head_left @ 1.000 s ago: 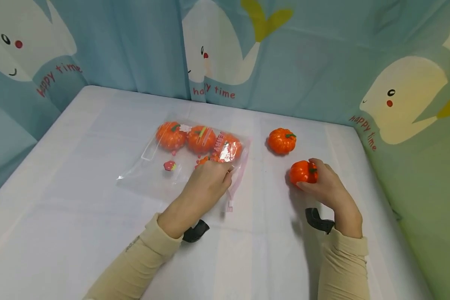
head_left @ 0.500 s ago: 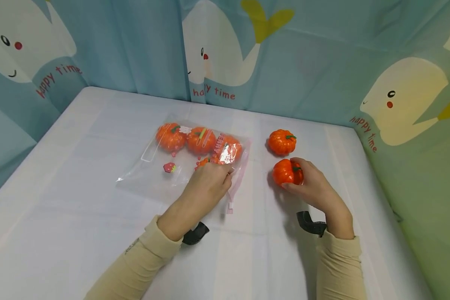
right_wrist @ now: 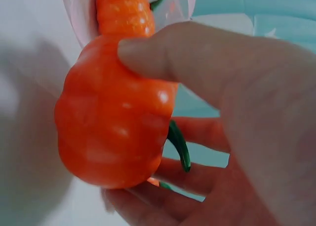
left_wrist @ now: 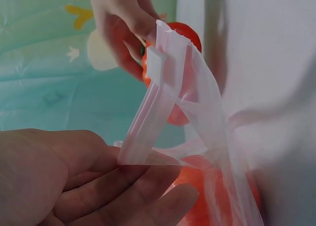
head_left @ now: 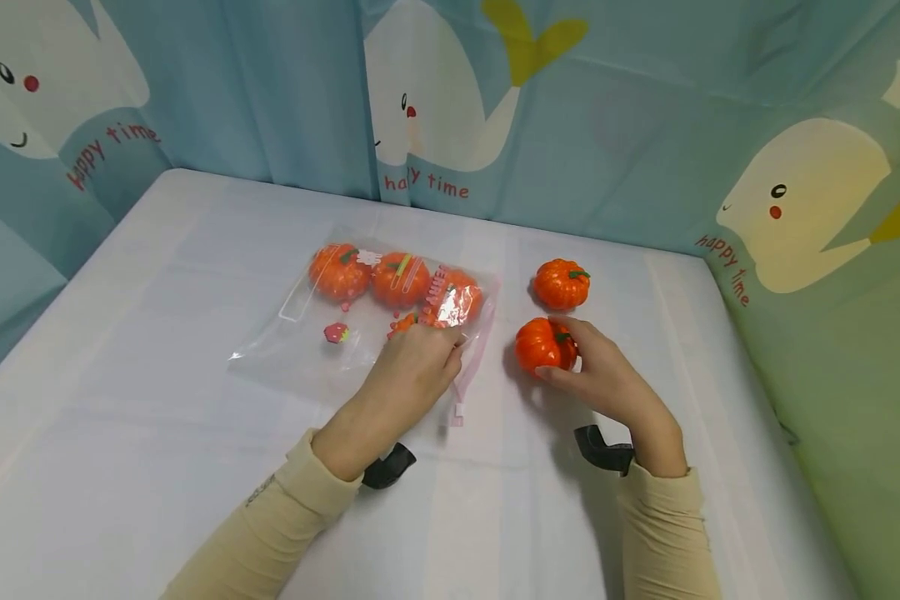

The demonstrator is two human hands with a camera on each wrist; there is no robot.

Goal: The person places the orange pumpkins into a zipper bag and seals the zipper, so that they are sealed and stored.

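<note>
A clear zip bag (head_left: 300, 350) lies on the table with several orange pumpkins inside, one of them a pumpkin (head_left: 340, 272) at its far left corner. My left hand (head_left: 408, 367) pinches the bag's edge by the pink zip strip; the left wrist view shows the white slider (left_wrist: 155, 65) above my left hand (left_wrist: 108, 181). My right hand (head_left: 607, 375) grips a shiny orange pumpkin (head_left: 538, 347) just right of the bag's opening. In the right wrist view, the thumb of my right hand (right_wrist: 212, 122) lies over this pumpkin (right_wrist: 111, 117), whose green stem points toward the palm.
Another orange pumpkin (head_left: 562, 284) stands on the white table (head_left: 465, 517), behind the one in my right hand. A blue-green curtain (head_left: 607, 125) with whale prints hangs along the table's back and sides.
My right hand has moved left with its pumpkin, closer to the bag's opening. My left hand and the bag have stayed nearly in place.
</note>
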